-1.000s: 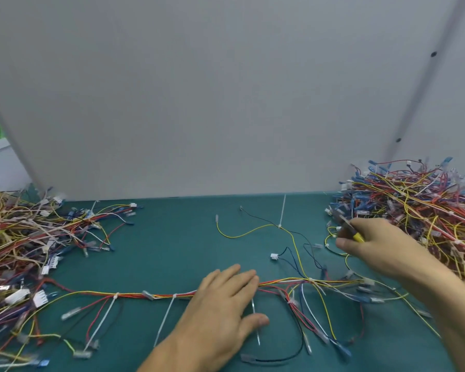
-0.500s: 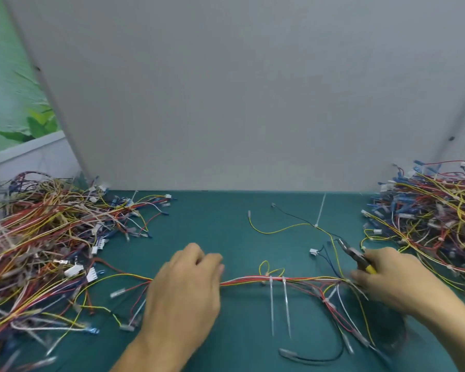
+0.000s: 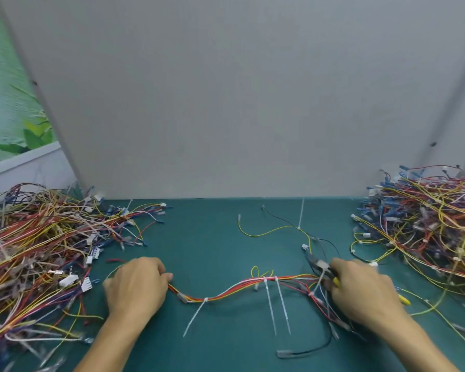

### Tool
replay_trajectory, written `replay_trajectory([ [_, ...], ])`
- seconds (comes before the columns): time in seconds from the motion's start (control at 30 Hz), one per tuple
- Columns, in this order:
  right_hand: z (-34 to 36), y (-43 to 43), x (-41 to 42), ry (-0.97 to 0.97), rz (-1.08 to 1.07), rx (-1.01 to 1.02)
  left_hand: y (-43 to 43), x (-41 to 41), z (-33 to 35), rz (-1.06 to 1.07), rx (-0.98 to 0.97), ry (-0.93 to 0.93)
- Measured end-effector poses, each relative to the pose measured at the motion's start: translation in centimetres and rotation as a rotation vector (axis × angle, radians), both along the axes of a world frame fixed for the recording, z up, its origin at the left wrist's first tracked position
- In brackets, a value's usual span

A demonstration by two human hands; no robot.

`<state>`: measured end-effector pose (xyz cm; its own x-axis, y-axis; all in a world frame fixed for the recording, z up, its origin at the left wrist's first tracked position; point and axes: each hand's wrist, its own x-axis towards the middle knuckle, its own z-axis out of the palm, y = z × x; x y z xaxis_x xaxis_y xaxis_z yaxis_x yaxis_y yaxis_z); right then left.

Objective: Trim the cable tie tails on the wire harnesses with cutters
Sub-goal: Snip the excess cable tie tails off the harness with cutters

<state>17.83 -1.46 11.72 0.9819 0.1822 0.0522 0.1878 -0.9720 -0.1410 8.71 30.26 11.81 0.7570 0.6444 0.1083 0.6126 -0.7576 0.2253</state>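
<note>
The left hand (image 3: 134, 287) is curled around one end of the wire harness (image 3: 226, 289), which lies in a loose wave on the green tabletop (image 3: 212, 237) between the two hands. The right hand (image 3: 360, 294) is clamped on the yellow-handled cutters (image 3: 321, 267), and their nose is at the harness end just in front of its fingers, close to a short white tail there. I cannot tell from the blur whether the blades already have this tail. Three long tie tails (image 3: 270, 307) stick out toward the person between the hands and are not yet cut. I think the main danger is that the blades sit among thin wires: if the nose closes a little off the tie, it may nick a wire and not the plastic. The harness is also slack, so it may shift under the cut. The big pile (image 3: 427, 224) beyond the right hand lies near and could snag the handle. Compared with half a second ago, the left hand has moved outward along the bundle, which uncovered one more tie, and the right hand has brought the cutters in closer to the harness.
</note>
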Motion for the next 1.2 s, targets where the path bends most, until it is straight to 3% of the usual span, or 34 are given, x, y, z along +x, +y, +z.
replay_trajectory([
  [0.1,-0.1,-0.1,0.3,0.011,0.124,0.014,-1.6,1.3,-0.5,-0.15,-0.133,-0.216],
  [0.2,-0.2,-0.1,0.4,0.028,0.258,0.084,-3.1,2.1,-0.8,-0.253,-0.388,-0.435],
  [0.3,-0.1,-0.3,0.8,0.025,0.291,0.158,-2.8,2.5,-0.7,-0.223,-0.704,-0.554],
  [0.43,0.4,-1.2,1.5,0.072,0.244,0.255,-0.4,2.3,0.3,-0.112,-1.057,-0.622],
  [0.67,1.0,-1.4,2.2,0.164,0.305,0.096,1.4,2.2,1.4,0.058,-1.429,-0.595],
  [0.87,1.4,-1.1,2.0,0.165,0.268,0.108,0.9,2.5,1.8,-0.072,-1.491,-0.526],
  [1.2,1.8,-1.5,2.8,0.239,0.097,0.063,-0.8,3.1,1.4,-0.089,-1.224,-0.515],
])
